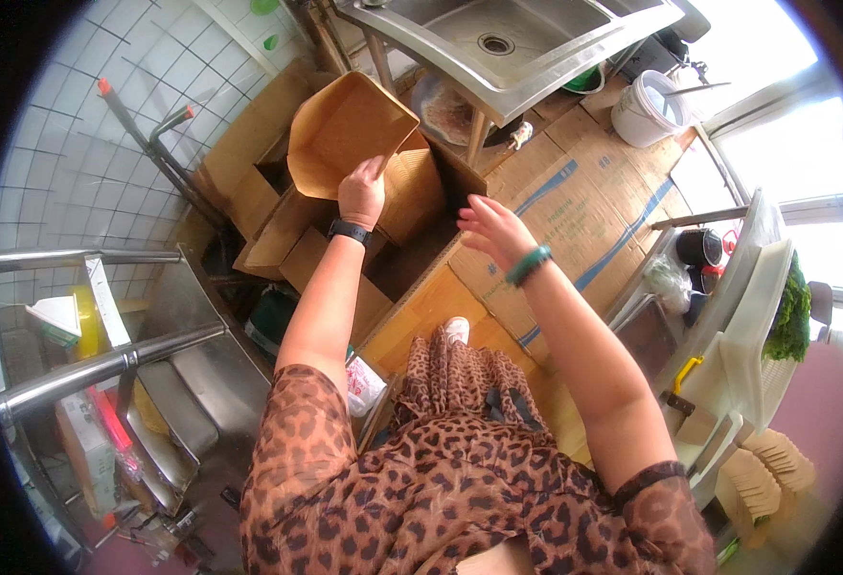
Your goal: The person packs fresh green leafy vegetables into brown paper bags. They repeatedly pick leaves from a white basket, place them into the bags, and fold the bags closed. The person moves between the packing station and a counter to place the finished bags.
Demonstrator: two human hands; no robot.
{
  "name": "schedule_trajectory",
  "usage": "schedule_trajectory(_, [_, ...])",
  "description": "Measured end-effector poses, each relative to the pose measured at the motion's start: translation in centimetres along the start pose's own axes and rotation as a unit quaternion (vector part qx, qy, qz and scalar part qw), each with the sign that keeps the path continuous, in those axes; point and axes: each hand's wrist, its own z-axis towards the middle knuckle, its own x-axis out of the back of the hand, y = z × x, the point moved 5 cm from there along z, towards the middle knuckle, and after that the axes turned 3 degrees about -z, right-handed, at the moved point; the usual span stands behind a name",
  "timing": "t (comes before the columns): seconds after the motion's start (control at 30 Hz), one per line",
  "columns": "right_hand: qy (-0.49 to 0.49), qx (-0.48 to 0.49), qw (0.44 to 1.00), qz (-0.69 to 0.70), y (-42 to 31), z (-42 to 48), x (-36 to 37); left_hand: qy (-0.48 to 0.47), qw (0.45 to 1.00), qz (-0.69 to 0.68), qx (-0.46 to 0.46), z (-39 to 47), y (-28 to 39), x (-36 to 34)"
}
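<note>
My left hand (362, 194), with a dark watch on its wrist, grips the edge of a brown paper food tray (346, 129) above an open cardboard box (457, 172). Inside the box, just below that hand, stands a row of nested kraft paper trays (411, 194). My right hand (495, 228), wearing a green bracelet, is held over the box's right edge with its fingers apart and nothing in them. The lower part of the box interior is dark.
A steel sink (493, 93) stands ahead, beside a white bucket (648, 111). Flattened cardboard (572, 208) covers the floor at right. Metal rails (105, 370) stand at left. On the right are stacked paper trays (748, 489) and leafy greens (789, 309).
</note>
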Motion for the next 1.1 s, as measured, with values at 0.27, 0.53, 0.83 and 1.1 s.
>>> schedule_trajectory(0.27, [0.097,-0.183,0.966,0.157,3.4,11.9,-5.7,0.075,0.993,-0.071,0.056,-0.6,0.4,6.7])
schedule_trajectory(0.53, [0.203,-0.166,0.964,-0.039,2.7,20.2,-5.0,0.234,0.958,-0.053,0.156,-7.0,1.2,18.2])
schedule_trajectory(0.83, [-0.002,-0.085,0.981,0.177,3.6,19.4,-3.5,0.305,0.909,-0.075,0.276,-12.7,1.4,24.5])
schedule_trajectory(1.1, [0.032,-0.151,0.966,0.209,3.1,19.0,-7.8,0.274,0.926,-0.041,0.255,-13.4,4.2,24.1])
